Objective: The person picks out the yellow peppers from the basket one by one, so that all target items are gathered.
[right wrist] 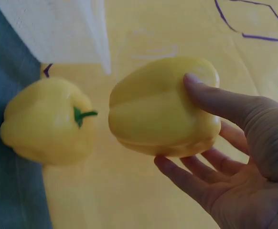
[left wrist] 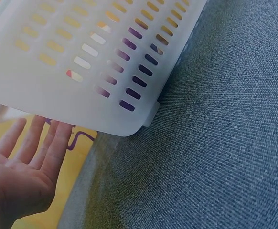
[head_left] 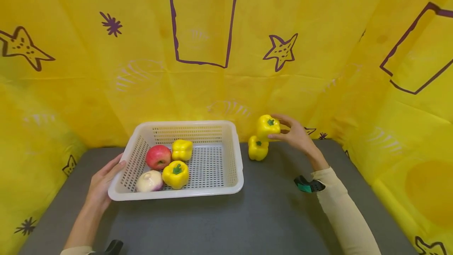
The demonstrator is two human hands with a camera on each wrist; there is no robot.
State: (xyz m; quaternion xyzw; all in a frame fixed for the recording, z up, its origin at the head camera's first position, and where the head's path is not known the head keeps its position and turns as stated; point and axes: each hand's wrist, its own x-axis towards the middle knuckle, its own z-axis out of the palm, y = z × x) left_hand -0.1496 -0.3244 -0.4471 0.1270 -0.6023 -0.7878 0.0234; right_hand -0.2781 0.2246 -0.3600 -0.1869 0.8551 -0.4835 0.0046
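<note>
My right hand point(head_left: 295, 135) pinching raised yellow pepper point(head_left: 267, 127) at 1 o'clock, second pepper point(head_left: 258, 148) just below, my left hand point(head_left: 102, 180) spread flat against white basket point(head_left: 233, 156) at 9 o'clock, grey worktop point(head_left: 269, 211).

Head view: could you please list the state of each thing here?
Right hand: grips raised yellow pepper.
Second pepper: resting on table.
Left hand: open against basket.
Basket: upright, holding apple, onion, two peppers.

Basket point(head_left: 238, 156) looks like matt white plastic with slotted walls. Counter point(head_left: 269, 215) is covered in grey woven cloth, kinda rough. Peppers point(right wrist: 158, 109) are smooth with a slight waxy sheen. Yellow backdrop point(head_left: 318, 50) is thin creased sheeting.
</note>
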